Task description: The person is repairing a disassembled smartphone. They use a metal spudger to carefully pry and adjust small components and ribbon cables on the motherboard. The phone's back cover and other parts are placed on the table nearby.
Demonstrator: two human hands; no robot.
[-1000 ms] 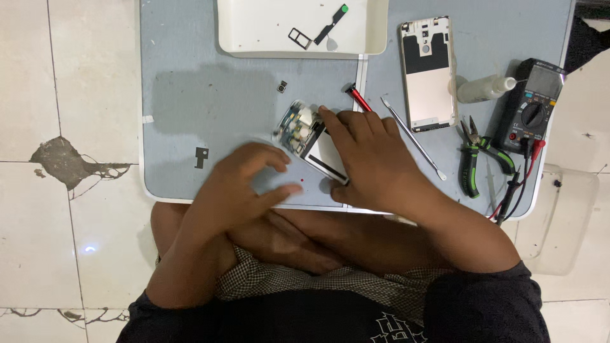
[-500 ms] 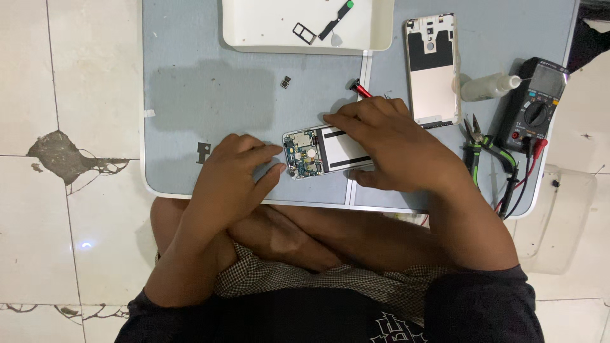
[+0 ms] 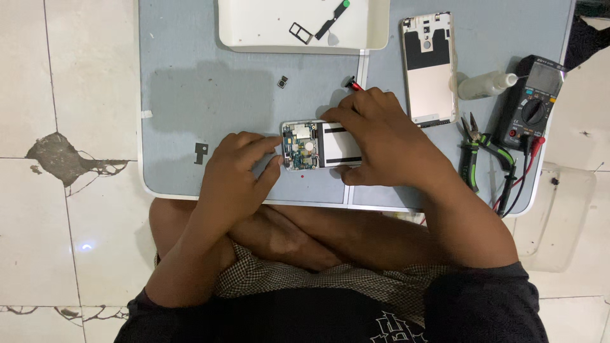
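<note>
Inside white tray: 2 small phone parts.

The person wears a black top whose sleeves end near the elbows, leaving both forearms bare down to the left hand and the right hand. On the chest, at the bottom edge of the view below the grey table, sits a pale printed design, too cropped to make out. Between the top and the table's near edge shows a finely checked cloth in tan and dark, possibly shorts or a wrap. No rings, watch or bracelets are visible.
</note>
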